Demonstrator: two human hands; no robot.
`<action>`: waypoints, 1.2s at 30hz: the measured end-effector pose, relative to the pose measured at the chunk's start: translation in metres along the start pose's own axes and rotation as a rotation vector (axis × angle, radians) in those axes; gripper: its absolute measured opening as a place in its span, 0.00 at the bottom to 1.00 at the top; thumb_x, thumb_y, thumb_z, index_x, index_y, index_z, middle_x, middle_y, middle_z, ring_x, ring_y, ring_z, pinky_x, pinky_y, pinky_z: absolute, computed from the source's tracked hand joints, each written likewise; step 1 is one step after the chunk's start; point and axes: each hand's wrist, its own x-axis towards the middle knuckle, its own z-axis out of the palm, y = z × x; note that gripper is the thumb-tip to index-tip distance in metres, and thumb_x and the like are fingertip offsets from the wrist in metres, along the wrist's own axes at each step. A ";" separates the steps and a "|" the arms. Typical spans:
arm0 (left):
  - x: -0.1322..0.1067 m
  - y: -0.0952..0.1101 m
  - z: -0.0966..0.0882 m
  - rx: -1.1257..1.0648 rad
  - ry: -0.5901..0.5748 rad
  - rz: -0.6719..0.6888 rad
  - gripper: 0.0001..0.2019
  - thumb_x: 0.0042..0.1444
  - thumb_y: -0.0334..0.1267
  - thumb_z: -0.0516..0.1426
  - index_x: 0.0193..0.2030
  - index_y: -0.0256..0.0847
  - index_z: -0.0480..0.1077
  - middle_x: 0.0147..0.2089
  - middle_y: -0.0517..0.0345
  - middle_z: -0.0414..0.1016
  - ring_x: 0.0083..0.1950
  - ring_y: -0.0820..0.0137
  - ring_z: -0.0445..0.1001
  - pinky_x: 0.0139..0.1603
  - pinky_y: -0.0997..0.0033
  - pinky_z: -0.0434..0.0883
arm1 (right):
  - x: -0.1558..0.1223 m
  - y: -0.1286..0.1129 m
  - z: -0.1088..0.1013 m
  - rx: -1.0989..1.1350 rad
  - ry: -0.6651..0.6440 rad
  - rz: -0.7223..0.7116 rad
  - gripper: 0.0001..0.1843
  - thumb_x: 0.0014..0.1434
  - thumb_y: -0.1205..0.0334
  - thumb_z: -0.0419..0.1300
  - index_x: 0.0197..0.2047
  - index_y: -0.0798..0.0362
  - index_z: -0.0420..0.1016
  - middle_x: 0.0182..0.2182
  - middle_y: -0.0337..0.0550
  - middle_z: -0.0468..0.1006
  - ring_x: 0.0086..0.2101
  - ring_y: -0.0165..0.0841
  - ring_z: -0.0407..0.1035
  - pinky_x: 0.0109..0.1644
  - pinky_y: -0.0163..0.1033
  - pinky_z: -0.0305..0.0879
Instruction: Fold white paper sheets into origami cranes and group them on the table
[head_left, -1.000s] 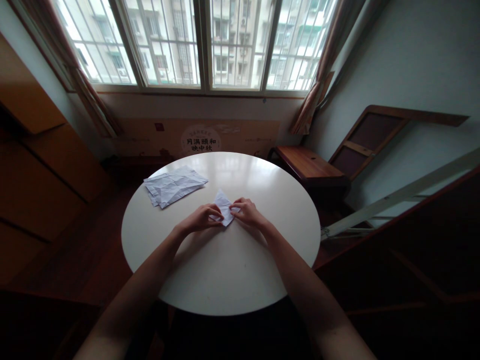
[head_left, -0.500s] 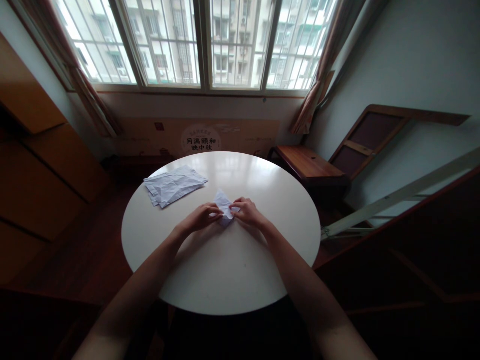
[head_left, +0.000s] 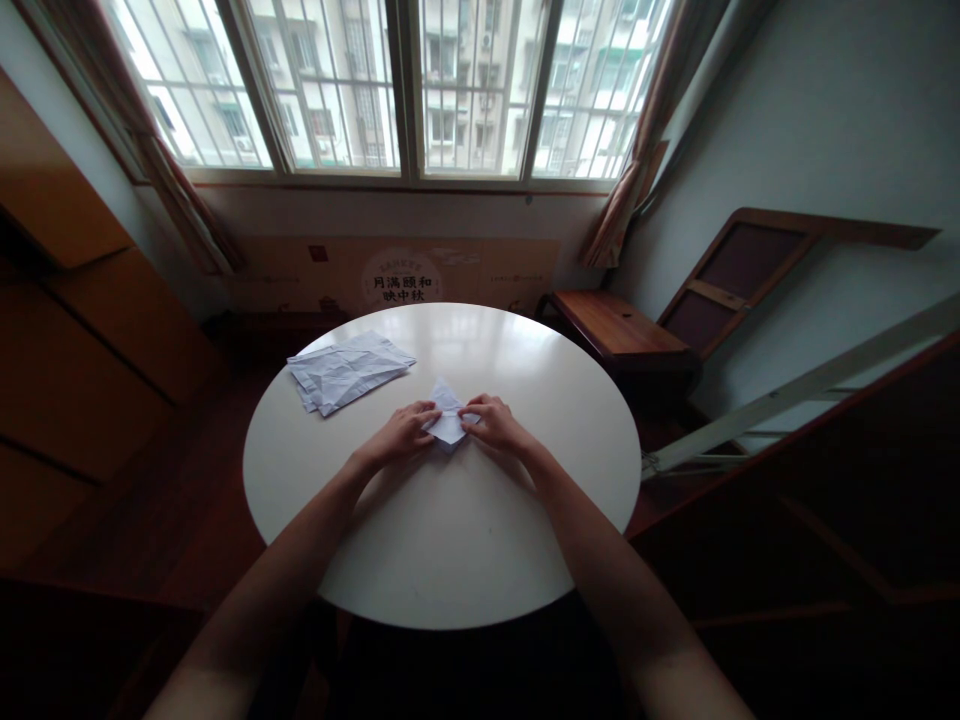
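While forearms (head_left: pixel 289 545) slant inward, both hands (head_left: pixel 493 422) apparently pinch folded paper (head_left: pixel 449 428) at opposite edges.

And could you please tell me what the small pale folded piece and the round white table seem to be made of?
The small pale folded piece looks like thin matte paper, showing creases and pointed corners. The round white table has a smooth, glossy top reflecting window light, perhaps laminate or lacquer.

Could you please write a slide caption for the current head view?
Left hand and right hand touch a folded paper on a glossy white table, creased sheets lying farther left.
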 end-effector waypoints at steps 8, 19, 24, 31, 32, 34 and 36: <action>0.001 -0.006 0.002 -0.013 -0.013 0.043 0.22 0.56 0.34 0.59 0.59 0.42 0.70 0.61 0.44 0.68 0.60 0.57 0.70 0.61 0.56 0.66 | -0.001 -0.002 -0.002 0.007 -0.014 0.005 0.15 0.58 0.57 0.63 0.48 0.46 0.80 0.49 0.47 0.75 0.50 0.42 0.66 0.57 0.48 0.59; 0.002 -0.002 0.000 -0.036 0.012 0.069 0.19 0.56 0.33 0.58 0.56 0.41 0.72 0.59 0.45 0.71 0.58 0.59 0.72 0.61 0.57 0.67 | -0.001 0.000 -0.002 0.000 -0.015 0.003 0.14 0.58 0.57 0.63 0.48 0.46 0.80 0.48 0.47 0.76 0.49 0.42 0.67 0.57 0.49 0.59; 0.002 0.004 -0.002 0.011 0.029 0.021 0.22 0.55 0.26 0.53 0.55 0.42 0.73 0.57 0.50 0.74 0.57 0.62 0.73 0.61 0.63 0.67 | 0.000 -0.001 0.000 0.059 0.022 -0.015 0.18 0.59 0.48 0.61 0.48 0.46 0.80 0.49 0.49 0.75 0.50 0.42 0.67 0.58 0.50 0.60; 0.001 0.011 -0.008 -0.046 0.046 -0.056 0.19 0.58 0.30 0.51 0.53 0.46 0.74 0.53 0.55 0.76 0.53 0.64 0.75 0.53 0.68 0.71 | 0.000 -0.003 0.002 0.216 -0.014 -0.192 0.20 0.55 0.51 0.66 0.50 0.49 0.79 0.49 0.49 0.77 0.51 0.43 0.69 0.58 0.49 0.62; 0.001 0.011 -0.009 -0.059 0.047 -0.044 0.19 0.59 0.30 0.51 0.53 0.46 0.74 0.52 0.55 0.77 0.52 0.64 0.75 0.52 0.69 0.71 | 0.001 -0.002 0.002 0.226 -0.001 -0.190 0.18 0.55 0.55 0.66 0.49 0.50 0.79 0.48 0.50 0.78 0.49 0.42 0.70 0.57 0.48 0.63; 0.001 0.011 -0.009 -0.076 0.046 -0.019 0.18 0.60 0.31 0.51 0.53 0.47 0.74 0.51 0.55 0.78 0.51 0.64 0.75 0.52 0.68 0.71 | 0.002 0.002 0.003 0.256 0.025 -0.172 0.14 0.55 0.63 0.64 0.47 0.51 0.80 0.45 0.49 0.79 0.45 0.39 0.72 0.53 0.45 0.67; 0.001 0.011 -0.009 -0.068 0.057 -0.014 0.17 0.60 0.32 0.52 0.53 0.46 0.74 0.49 0.54 0.78 0.50 0.64 0.75 0.51 0.67 0.70 | 0.003 0.005 0.004 0.286 0.042 -0.144 0.15 0.54 0.70 0.62 0.46 0.52 0.80 0.40 0.47 0.80 0.40 0.36 0.73 0.48 0.41 0.69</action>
